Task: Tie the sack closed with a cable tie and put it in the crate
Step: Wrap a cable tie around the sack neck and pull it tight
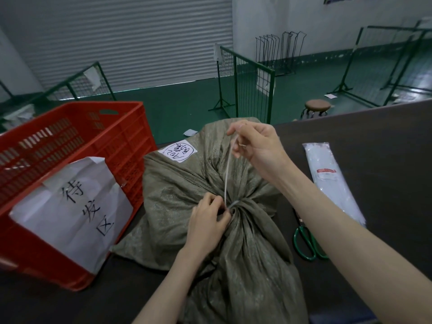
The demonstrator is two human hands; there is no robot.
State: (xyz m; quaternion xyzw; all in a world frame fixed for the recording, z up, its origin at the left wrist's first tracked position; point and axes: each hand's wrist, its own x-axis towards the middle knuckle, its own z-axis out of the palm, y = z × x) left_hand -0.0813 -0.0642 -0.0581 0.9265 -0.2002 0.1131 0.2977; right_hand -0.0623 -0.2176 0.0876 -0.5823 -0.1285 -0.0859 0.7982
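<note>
both hands (208,220) on cable tie (228,169)

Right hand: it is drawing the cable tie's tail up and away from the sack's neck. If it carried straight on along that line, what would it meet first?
Probably nothing. Beyond the right hand lie only the sack's far top and open floor; depth is uncertain.
</note>
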